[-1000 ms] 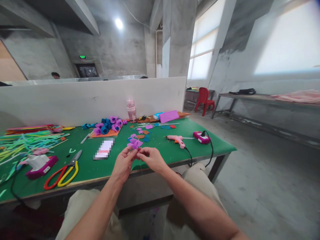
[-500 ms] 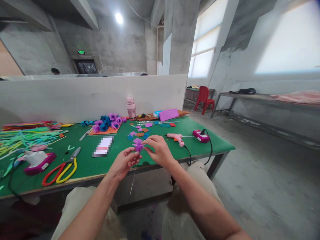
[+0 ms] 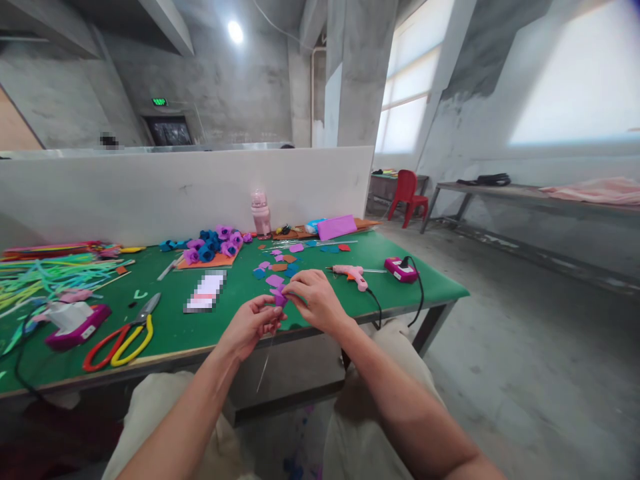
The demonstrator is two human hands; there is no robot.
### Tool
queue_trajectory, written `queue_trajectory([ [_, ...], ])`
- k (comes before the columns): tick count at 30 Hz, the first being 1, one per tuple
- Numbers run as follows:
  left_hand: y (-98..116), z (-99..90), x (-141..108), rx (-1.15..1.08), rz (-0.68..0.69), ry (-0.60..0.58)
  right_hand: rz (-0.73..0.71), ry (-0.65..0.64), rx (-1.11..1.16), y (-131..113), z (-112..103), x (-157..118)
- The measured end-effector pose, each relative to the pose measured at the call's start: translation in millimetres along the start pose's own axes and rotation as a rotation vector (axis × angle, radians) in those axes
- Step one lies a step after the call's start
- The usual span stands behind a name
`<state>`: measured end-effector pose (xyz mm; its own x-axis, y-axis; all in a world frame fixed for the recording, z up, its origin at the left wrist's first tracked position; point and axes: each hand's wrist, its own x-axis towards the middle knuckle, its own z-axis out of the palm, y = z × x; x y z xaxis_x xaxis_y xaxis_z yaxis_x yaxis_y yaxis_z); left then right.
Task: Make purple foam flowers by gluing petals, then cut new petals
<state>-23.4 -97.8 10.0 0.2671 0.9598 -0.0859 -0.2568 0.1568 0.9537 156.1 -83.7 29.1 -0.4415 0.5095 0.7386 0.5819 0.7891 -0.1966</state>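
Near the front edge of the green table, my left hand point(image 3: 253, 323) is closed on a purple paper flower point(image 3: 280, 297), whose thin wire stem point(image 3: 265, 367) hangs below the fingers. My right hand point(image 3: 314, 298) pinches a petal at the flower's right side. Just beyond the hands lie loose purple, blue and brown paper petals point(image 3: 279, 267). A pink glue gun point(image 3: 352, 274) rests to the right of my right hand. Finished purple and blue flowers point(image 3: 213, 245) are heaped at the back left.
The green table point(image 3: 320, 320) also bears scissors point(image 3: 135, 333), a blurred-out phone-like object point(image 3: 205, 292), a pink bottle point(image 3: 261, 215), colourful strips point(image 3: 55, 277) and two magenta power sockets, one at right point(image 3: 401, 270). A cable drops over the edge. A red chair point(image 3: 409, 197) stands behind.
The flower's petals sit lower and closer together between my hands. My right fingertips have shifted slightly along it. The view has moved a little.
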Motion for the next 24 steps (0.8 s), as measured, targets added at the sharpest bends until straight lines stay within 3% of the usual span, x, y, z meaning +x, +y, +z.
queue_trajectory([
  [10, 0.3, -1.4, 0.5, 0.009, -0.031, -0.027, -0.089, -0.058, -0.060, 3.4, -3.9, 0.9],
  [18, -0.9, -1.4, -0.1, 0.036, -0.033, -0.030, -0.082, -0.089, -0.114, 1.0, -7.0, 1.4],
  [24, -0.3, 3.1, -2.1, 0.083, -0.030, -0.016, 0.004, -0.092, -0.103, -1.9, -7.1, 1.4],
])
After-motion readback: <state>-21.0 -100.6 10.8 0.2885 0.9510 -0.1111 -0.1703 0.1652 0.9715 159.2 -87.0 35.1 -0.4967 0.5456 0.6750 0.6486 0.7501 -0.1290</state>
